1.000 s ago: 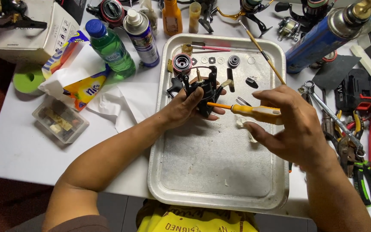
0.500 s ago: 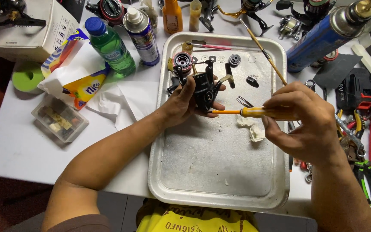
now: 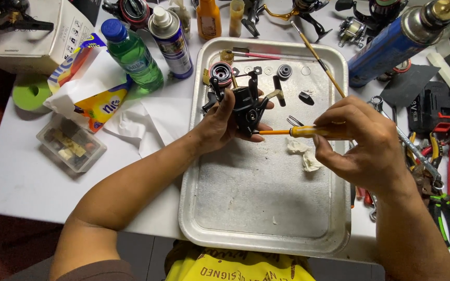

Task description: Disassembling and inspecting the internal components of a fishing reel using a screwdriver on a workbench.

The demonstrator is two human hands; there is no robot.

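Observation:
My left hand point(image 3: 226, 125) grips a black fishing reel body point(image 3: 247, 106) above the upper part of a metal tray point(image 3: 266, 218). My right hand point(image 3: 363, 143) holds a yellow-handled screwdriver point(image 3: 302, 131) level, its tip pressed against the reel's right side. Small reel parts lie along the tray's far edge: a dark red spool point(image 3: 221, 71), a round black part point(image 3: 285, 71) and flat washers. A crumpled white tissue point(image 3: 304, 153) lies on the tray just under the screwdriver.
A green bottle point(image 3: 131, 52), spray can point(image 3: 170, 39) and orange bottle point(image 3: 208, 18) stand at the back left. A tissue pack point(image 3: 87, 86) and a clear parts box point(image 3: 71, 143) lie to the left. A blue gas canister point(image 3: 391, 44), pliers and tools crowd the right side.
My right hand has swung the screwdriver from a loose hold over the tray to a level position with its tip on the reel. My left hand turned the reel slightly.

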